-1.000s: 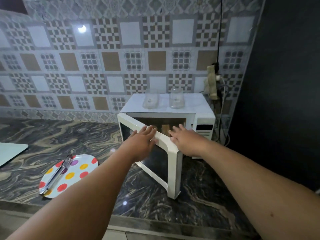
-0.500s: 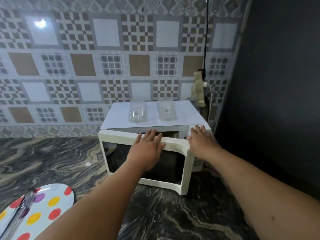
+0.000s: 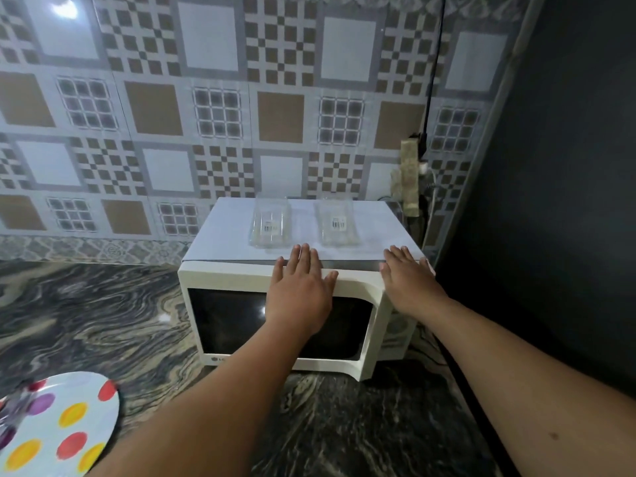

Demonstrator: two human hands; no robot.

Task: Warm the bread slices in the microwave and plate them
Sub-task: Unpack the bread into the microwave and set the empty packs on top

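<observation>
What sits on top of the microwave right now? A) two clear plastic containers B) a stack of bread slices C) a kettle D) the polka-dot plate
A: two clear plastic containers with barcode stickers stand side by side on the white top of the microwave; the polka-dot plate lies on the counter at lower left.

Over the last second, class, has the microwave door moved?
Yes. The door has swung shut towards the microwave body; earlier it stood wide open. The left hand presses flat on it.
</observation>
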